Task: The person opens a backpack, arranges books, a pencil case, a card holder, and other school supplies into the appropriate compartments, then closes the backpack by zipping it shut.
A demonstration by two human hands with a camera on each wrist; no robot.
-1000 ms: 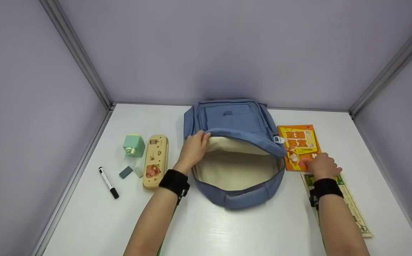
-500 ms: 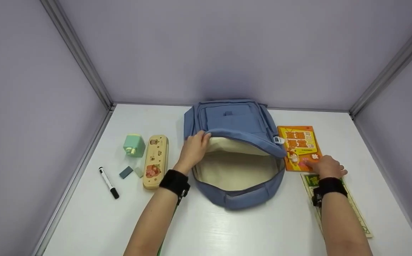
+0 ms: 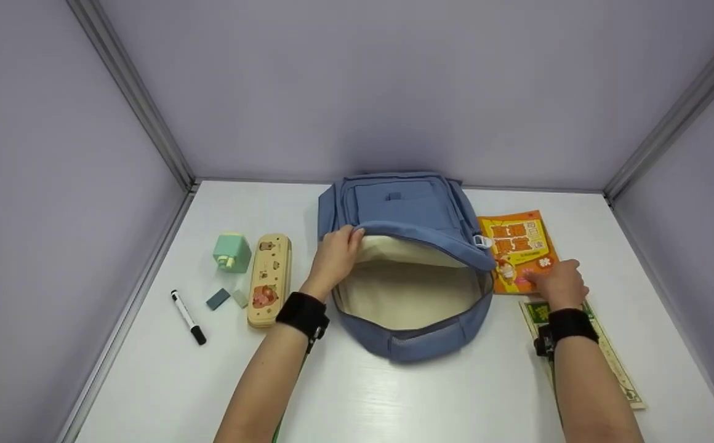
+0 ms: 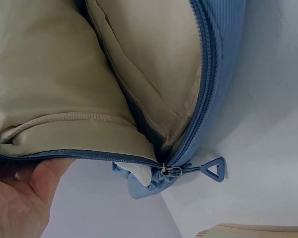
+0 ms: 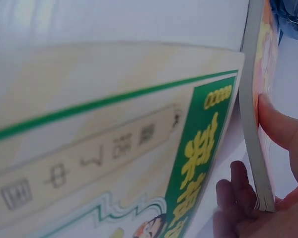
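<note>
White tabletop [image 3: 394, 394], lilac walls. Left hand [image 3: 334, 259] grips blue backpack [image 3: 412, 209] flap, holding the opening wide at table centre. Right hand [image 3: 557, 284] pinches orange book [image 3: 517, 246] near edge, lifted, just right of backpack, beside green book [image 3: 609, 357].

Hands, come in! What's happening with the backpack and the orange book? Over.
Left hand holds blue backpack flap open. Right hand grips orange book, near edge lifted. Nothing blocking.

One backpack [image 3: 406, 246], two books [image 3: 517, 246] (orange, green), one pen [image 3: 188, 316].
</note>
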